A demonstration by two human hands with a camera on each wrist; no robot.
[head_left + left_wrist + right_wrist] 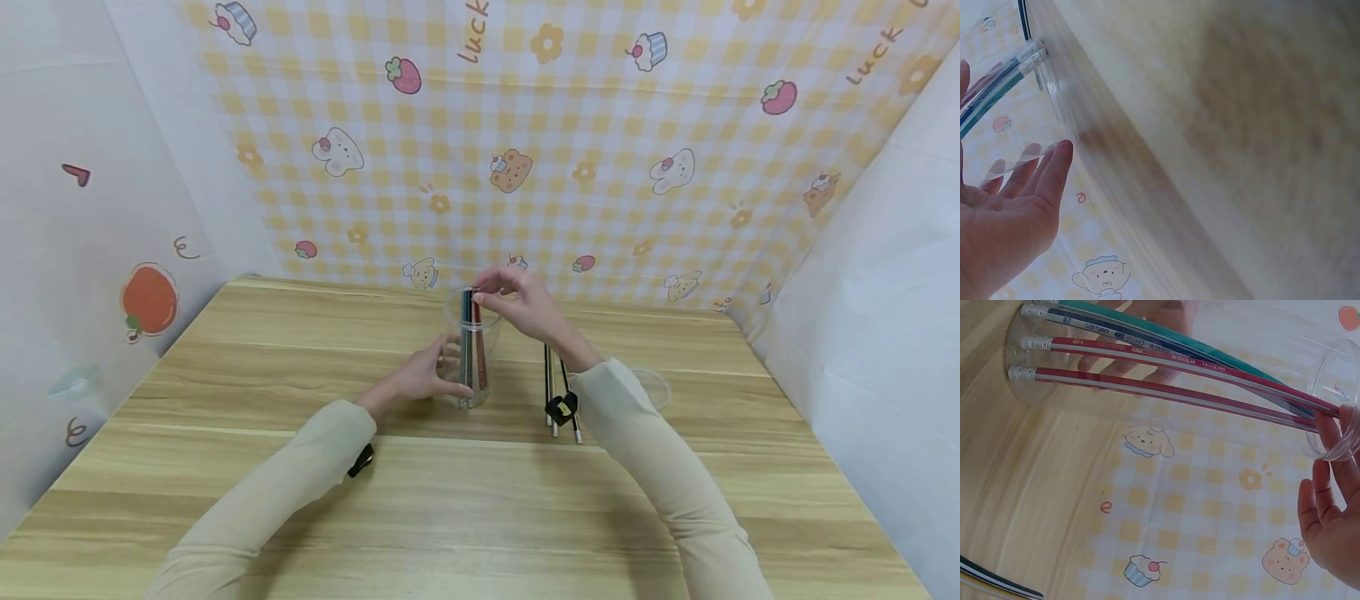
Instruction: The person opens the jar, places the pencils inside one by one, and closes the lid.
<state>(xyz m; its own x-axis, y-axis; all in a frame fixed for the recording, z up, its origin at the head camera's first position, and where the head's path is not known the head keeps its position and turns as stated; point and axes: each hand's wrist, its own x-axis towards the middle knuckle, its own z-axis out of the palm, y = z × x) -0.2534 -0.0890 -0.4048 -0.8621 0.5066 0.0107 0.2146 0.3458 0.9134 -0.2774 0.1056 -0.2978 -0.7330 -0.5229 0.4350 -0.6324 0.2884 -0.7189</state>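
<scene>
A clear plastic cup [492, 350] stands upright on the wooden table. My left hand [420, 375] holds it low on its left side, thumb in front and fingers around the back. Inside are a teal pencil [1166, 331], a dark blue pencil [1112, 330] and two red pencils, one marked HB [1175, 360], their white-capped eraser ends down at the base. At the cup's mouth, my right hand [525, 304] pinches the upper end of a red pencil [480, 350] between thumb and fingers.
Several dark and yellow pencils [547, 379] lie on the table [465, 517] below the right wrist, partly covered by its black camera strap [561, 408]. A clear round lid [656, 387] lies to their right. A checked cloth [450, 167] hangs behind the table.
</scene>
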